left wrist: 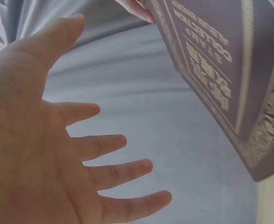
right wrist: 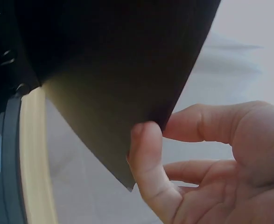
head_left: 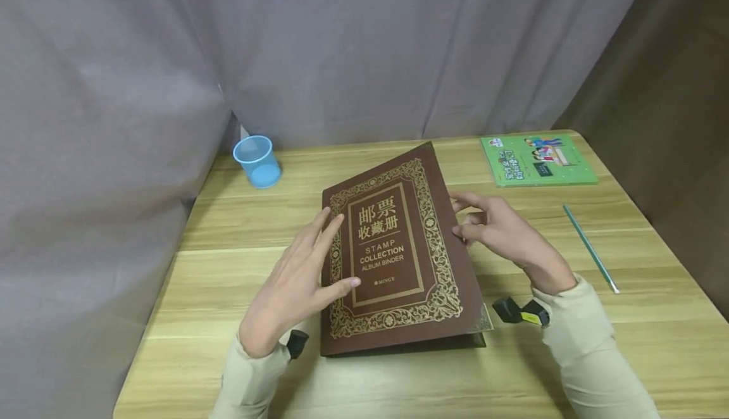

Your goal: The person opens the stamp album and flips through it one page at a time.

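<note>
- I am working on the brown hardcover stamp album binder with gold ornamental borders and gold lettering (head_left: 393, 254), which is lying near the middle of the light wooden worktop (head_left: 228, 261), its spine side toward the left edge and its bottom end toward the near edge.
- My right hand (head_left: 501, 232) is pinching the free right edge of the front cover, thumb on one face and curled fingers (right wrist: 148, 172) on the other, and the cover is standing tilted up off the pages below.
- My left hand (head_left: 302, 280) is hovering at the spine side with its fingers (left wrist: 127, 170) spread wide and straight; the thumb tip is lying over the lower left of the cover, though I cannot tell whether it is actually touching.
- A pale blue translucent plastic cup (head_left: 257, 161) is lying tipped near the far left corner of the worktop.
- A green illustrated booklet (head_left: 538, 159) is lying flat at the far right corner.
- A thin green pencil-like stick (head_left: 590, 249) is lying near the right edge, well apart from the album.
- Grey draped fabric (head_left: 353, 45) is hanging behind the worktop.
</note>
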`<state>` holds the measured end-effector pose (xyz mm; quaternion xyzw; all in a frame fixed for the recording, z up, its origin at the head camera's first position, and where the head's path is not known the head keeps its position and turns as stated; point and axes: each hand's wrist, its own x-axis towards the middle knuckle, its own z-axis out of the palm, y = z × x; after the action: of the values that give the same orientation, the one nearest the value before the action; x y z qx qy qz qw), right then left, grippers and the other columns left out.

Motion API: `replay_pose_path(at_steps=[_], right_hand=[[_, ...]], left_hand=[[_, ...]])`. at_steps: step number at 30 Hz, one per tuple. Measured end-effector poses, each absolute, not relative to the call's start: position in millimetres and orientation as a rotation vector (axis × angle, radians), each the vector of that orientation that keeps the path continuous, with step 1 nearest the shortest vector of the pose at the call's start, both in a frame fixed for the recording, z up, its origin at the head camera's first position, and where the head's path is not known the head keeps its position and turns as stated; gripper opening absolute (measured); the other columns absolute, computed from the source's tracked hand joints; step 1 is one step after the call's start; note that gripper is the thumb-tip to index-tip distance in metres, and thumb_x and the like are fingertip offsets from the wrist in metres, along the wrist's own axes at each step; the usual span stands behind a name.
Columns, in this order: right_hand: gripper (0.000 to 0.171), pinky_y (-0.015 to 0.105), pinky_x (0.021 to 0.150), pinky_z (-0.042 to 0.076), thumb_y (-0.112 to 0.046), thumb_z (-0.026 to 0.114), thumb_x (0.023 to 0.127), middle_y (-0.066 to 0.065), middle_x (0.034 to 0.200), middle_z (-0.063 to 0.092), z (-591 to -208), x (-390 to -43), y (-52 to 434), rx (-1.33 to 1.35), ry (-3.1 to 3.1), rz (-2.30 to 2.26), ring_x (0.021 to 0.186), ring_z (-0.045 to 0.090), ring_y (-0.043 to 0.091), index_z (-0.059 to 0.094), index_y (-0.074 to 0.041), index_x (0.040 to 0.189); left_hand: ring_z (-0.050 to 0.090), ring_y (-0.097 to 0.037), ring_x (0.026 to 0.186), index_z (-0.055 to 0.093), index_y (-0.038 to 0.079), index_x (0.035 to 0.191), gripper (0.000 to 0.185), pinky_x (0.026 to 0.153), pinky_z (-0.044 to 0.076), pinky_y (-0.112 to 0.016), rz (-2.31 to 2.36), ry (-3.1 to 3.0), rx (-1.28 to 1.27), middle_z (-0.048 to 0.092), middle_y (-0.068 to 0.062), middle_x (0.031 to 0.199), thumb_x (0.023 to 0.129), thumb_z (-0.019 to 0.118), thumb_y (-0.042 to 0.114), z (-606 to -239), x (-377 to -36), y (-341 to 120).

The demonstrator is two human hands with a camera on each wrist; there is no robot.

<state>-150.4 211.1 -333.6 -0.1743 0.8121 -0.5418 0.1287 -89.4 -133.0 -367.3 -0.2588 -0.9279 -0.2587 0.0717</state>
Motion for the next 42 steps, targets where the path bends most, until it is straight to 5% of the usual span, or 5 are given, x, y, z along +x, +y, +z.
replay_pose_path(at_steps=[11,21,30,42], right_hand=[[0.056,0.028,0.066,0.055,0.003,0.060,0.095,0.023,0.127,0.056,-303,-143,182,-0.580,2.429,-1.579,0.073,0.065,0.016,0.043,0.007,0.148],[0.054,0.033,0.079,0.058,-0.001,0.061,0.099,0.021,0.142,0.052,-290,-142,159,-0.715,2.383,-1.605,0.091,0.069,0.016,0.043,0.004,0.149],[0.058,0.033,0.090,0.056,-0.002,0.066,0.096,0.010,0.150,0.049,-288,-141,141,-0.803,2.269,-1.657,0.111,0.066,0.026,0.045,-0.002,0.150],[0.052,0.044,0.096,0.054,0.001,0.067,0.095,0.014,0.152,0.045,-291,-138,124,-1.002,2.212,-1.619,0.120,0.063,0.029,0.047,-0.001,0.143]], left_hand=[[0.033,-0.045,0.144,0.024,0.014,0.162,0.094,0.112,0.033,-0.061,-0.703,-2.709,-0.922,0.013,-0.011,0.168,0.091,0.068,0.057,-346,-87,-123],[0.038,-0.040,0.142,0.029,0.011,0.159,0.089,0.110,0.039,-0.058,-0.687,-2.482,-1.103,0.023,-0.015,0.165,0.096,0.033,0.074,-327,-81,-111],[0.044,-0.036,0.137,0.036,0.008,0.155,0.087,0.105,0.045,-0.054,-0.702,-2.322,-1.215,0.029,-0.018,0.161,0.097,0.035,0.072,-312,-72,-104],[0.049,-0.034,0.132,0.054,0.009,0.141,0.078,0.106,0.045,-0.050,-0.678,-2.225,-1.234,0.040,-0.017,0.155,0.098,0.034,0.071,-308,-61,-105]])
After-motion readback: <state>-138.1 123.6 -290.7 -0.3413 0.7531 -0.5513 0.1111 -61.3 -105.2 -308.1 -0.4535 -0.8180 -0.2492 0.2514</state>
